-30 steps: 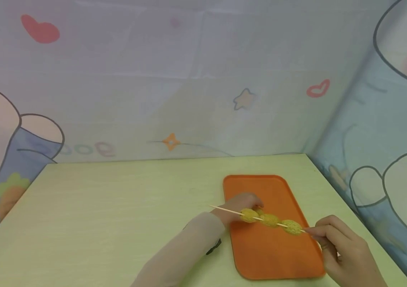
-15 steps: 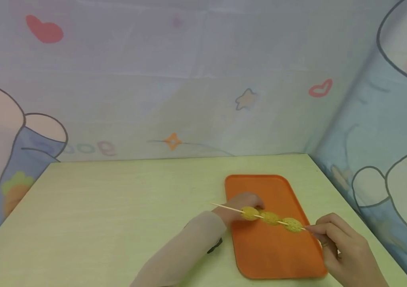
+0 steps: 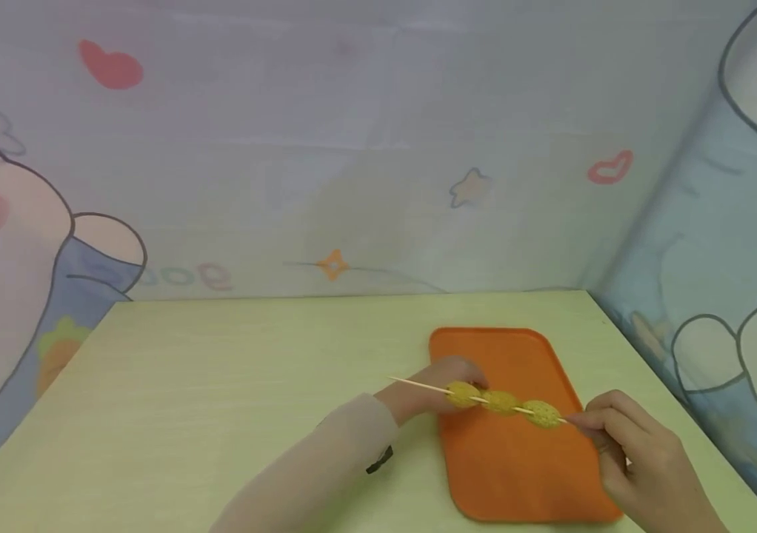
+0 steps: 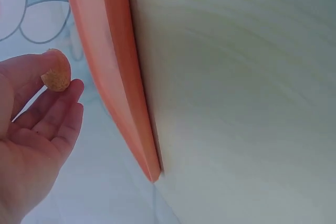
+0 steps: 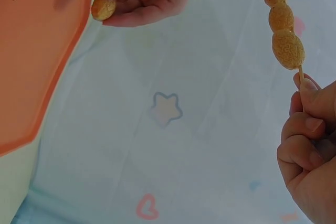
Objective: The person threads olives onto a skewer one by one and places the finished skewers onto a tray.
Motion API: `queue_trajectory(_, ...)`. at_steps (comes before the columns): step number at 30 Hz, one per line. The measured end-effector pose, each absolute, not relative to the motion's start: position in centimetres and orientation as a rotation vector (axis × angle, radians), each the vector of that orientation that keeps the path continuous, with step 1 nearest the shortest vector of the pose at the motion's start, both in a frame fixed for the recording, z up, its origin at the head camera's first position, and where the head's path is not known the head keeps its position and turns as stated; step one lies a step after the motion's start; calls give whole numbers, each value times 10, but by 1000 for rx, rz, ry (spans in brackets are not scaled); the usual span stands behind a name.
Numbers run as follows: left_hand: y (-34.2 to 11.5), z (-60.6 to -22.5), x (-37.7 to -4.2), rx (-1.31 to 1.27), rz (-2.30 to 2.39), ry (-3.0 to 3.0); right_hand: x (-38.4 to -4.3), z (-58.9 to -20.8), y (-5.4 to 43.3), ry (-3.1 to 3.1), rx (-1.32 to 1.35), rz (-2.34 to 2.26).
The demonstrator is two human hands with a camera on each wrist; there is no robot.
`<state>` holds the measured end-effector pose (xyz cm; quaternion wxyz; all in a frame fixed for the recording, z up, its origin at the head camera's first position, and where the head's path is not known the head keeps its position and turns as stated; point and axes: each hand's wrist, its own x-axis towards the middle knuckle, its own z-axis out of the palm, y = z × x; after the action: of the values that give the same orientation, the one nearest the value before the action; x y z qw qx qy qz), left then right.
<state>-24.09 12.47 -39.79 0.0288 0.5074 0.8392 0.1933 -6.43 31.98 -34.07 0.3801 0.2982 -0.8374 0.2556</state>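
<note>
My right hand point(image 3: 638, 451) pinches the bare near end of a thin wooden skewer point(image 3: 418, 384). Threaded on the skewer are three oval, wrinkled, golden-brown fried puffs, the nearest puff point(image 5: 288, 50) just beyond the fingertips. The skewer's pointed end sticks out past the far puff, toward the left. Another single fried puff point(image 4: 56, 72) is between the thumb and fingers of my left hand point(image 4: 37, 124), off the skewer. In the head view the left hand point(image 3: 445, 371) lies behind the skewer, which hides its puff. Both hands are above the orange tray point(image 3: 525, 474) or its edge.
The tray lies at the right of a pale yellow table point(image 3: 218, 385), its shallow raised rim point(image 5: 58, 80) showing in the right wrist view. A printed cloth point(image 3: 252, 185) with cartoon figures hangs behind and at the sides. A beige sleeve point(image 3: 312, 466) covers the left forearm.
The head view has turned slightly left, so table and tray sit further right in it. Both hands keep their holds; relative to the tray they have shifted a little leftward.
</note>
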Motion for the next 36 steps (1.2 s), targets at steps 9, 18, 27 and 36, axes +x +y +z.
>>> queue_trajectory(9, 88, -386, -225, 1335, 908, 2469, -71, -335, 312, -2139, 796, 672)
queue_trajectory(18, 44, -370, -204, 1462, 894, 2393, -80, -336, 304, -2126, 855, 691)
queue_trajectory(27, -9, -359, -185, 1493, 954, 2385, -85, -340, 292, -2104, 862, 706)
queue_trajectory(36, -56, -360, -180, 1270, 1156, 2344, -88, -344, 286, -2119, 897, 714)
